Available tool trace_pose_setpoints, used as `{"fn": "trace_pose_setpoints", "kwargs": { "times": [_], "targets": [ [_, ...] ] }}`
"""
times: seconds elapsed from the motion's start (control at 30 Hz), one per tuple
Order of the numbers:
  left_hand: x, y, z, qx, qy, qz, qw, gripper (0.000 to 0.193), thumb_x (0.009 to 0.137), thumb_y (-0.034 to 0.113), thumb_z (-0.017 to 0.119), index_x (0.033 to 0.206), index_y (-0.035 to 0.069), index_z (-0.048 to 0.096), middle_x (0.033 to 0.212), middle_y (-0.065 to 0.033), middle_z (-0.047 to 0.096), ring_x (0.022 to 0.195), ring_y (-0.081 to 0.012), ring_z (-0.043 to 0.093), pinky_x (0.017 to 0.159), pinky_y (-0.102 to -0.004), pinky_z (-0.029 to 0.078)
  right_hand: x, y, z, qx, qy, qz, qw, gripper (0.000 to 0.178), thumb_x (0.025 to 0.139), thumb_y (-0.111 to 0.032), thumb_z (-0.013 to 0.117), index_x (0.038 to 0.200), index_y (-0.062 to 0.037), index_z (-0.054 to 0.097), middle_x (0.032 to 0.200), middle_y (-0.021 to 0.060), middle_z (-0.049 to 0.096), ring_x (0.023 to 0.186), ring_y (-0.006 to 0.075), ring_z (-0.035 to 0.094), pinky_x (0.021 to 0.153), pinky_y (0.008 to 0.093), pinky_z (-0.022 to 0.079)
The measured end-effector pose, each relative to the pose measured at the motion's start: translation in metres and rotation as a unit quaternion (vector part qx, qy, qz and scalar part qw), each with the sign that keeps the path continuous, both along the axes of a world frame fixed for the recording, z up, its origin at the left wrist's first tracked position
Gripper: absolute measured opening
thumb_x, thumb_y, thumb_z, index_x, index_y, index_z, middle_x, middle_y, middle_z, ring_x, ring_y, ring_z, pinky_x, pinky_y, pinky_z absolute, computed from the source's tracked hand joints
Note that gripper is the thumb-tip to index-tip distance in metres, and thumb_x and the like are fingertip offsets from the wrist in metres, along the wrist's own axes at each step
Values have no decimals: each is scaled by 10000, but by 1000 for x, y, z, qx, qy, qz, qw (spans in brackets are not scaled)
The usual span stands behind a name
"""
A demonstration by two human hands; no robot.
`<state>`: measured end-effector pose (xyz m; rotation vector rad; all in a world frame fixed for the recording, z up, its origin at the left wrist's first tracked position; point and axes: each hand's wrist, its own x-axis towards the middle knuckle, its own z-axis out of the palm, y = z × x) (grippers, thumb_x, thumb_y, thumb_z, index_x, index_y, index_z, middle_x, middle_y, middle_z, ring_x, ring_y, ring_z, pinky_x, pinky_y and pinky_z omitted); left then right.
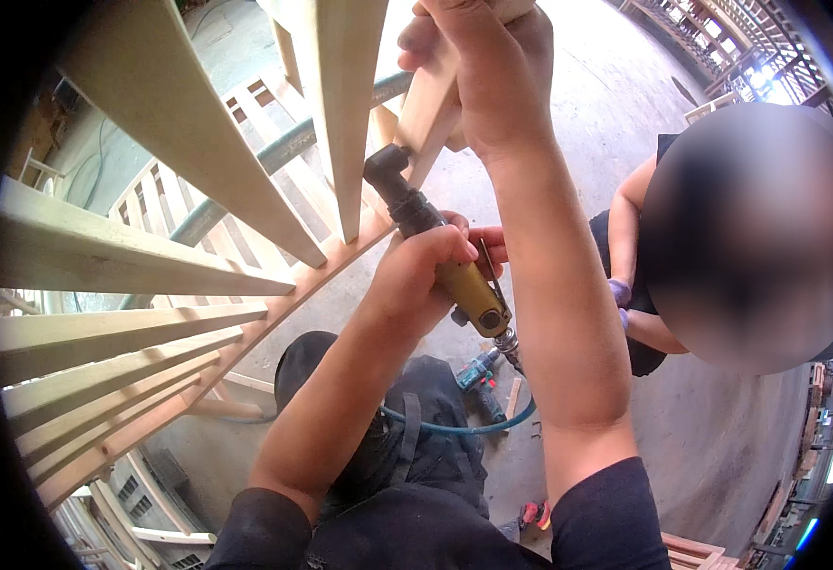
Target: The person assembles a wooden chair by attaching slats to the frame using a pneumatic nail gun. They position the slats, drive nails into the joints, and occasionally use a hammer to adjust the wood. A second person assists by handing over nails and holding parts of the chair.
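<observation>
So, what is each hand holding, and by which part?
The left hand holds the yellow-and-black power tool around its mid-body; the right hand grips the wooden post near the picture's top edge.

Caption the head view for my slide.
Left hand holds a yellow tool while the right hand grips a wooden bar.

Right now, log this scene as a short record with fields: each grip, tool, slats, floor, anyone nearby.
Left grip: around the yellow-bodied tool
Right grip: on a wooden post
Tool head: beside the post, contact unclear
Hose: blue, looping below the tool
Slats: set along a rail, at left
Floor: drill
Nearby: person at right, purple gloves
</observation>
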<state>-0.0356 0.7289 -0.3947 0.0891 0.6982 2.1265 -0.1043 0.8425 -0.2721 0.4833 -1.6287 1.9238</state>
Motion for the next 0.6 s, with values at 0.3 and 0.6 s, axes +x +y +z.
{"fn": "trace_pose_setpoints", "kwargs": {
  "times": [0.3,0.6],
  "targets": [
    [-3,5,-1,-1,15,5,1000,69,774,51,582,828,70,542,1052,-237,685,946,-307,656,917,-438,503,-10,7,-8,5,40,32,999,293,977,-318,707,888,-40,709,695,-17,633,616,55,584,543,219,452],
    [4,6,0,0,39,13,999,124,750,69,654,842,81,571,859,-44,580,856,-211,607,878,-353,488,-11,7,-11,4,60,55,997,330,982,-361,707,845,-61,701,697,-29,627,621,43,568,554,215,433]
  ]
}}
